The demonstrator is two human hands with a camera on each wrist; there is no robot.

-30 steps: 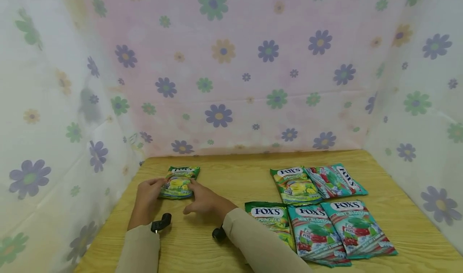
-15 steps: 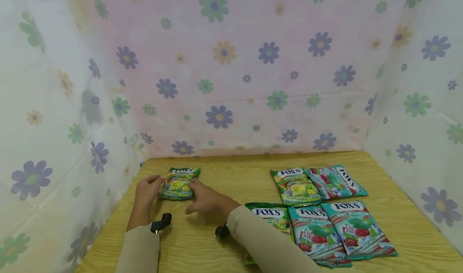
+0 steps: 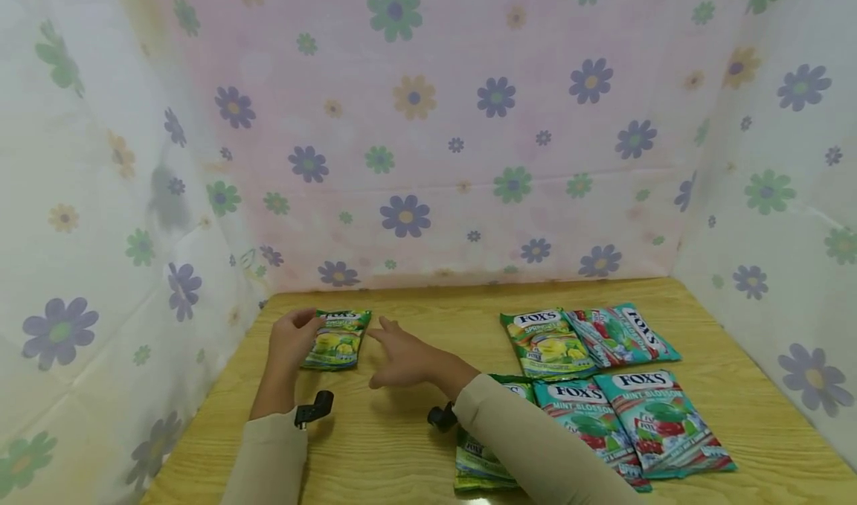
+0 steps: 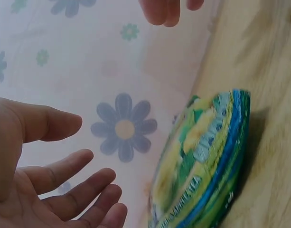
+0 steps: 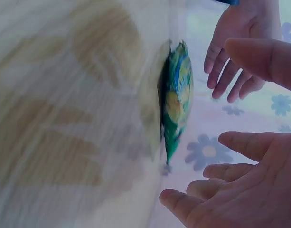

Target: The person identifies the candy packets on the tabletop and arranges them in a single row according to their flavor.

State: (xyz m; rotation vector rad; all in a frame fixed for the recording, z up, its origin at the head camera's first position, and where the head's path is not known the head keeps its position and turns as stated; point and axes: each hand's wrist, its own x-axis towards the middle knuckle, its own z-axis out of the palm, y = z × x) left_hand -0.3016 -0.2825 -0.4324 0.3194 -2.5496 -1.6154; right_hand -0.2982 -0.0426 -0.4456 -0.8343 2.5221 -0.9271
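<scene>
A green and yellow Fox's Spring Tea candy bag (image 3: pixel 337 341) lies flat on the left part of the wooden table. My left hand (image 3: pixel 292 339) hovers at its left edge, overlapping its upper left corner in the head view. In the left wrist view the fingers (image 4: pixel 79 192) are spread loosely, with a gap between them and the candy bag (image 4: pixel 202 161). To the bag's right, my right hand (image 3: pixel 406 354) is lifted off it, fingers extended. The right wrist view shows both hands apart from the candy bag (image 5: pixel 177 95), with nothing in them.
On the right of the wooden table (image 3: pixel 415 445) lie another Spring Tea bag (image 3: pixel 549 345), a tilted teal bag (image 3: pixel 623 334), two Mint Blossom bags (image 3: pixel 669 430) and a Spring Tea bag (image 3: pixel 478 464) partly under my right sleeve. Flowered cloth (image 3: pixel 455 170) walls the table on three sides.
Both hands have come away from the bag's sides: the right moved right, off its edge, and the left rose and shifted slightly right. The bag stays in place.
</scene>
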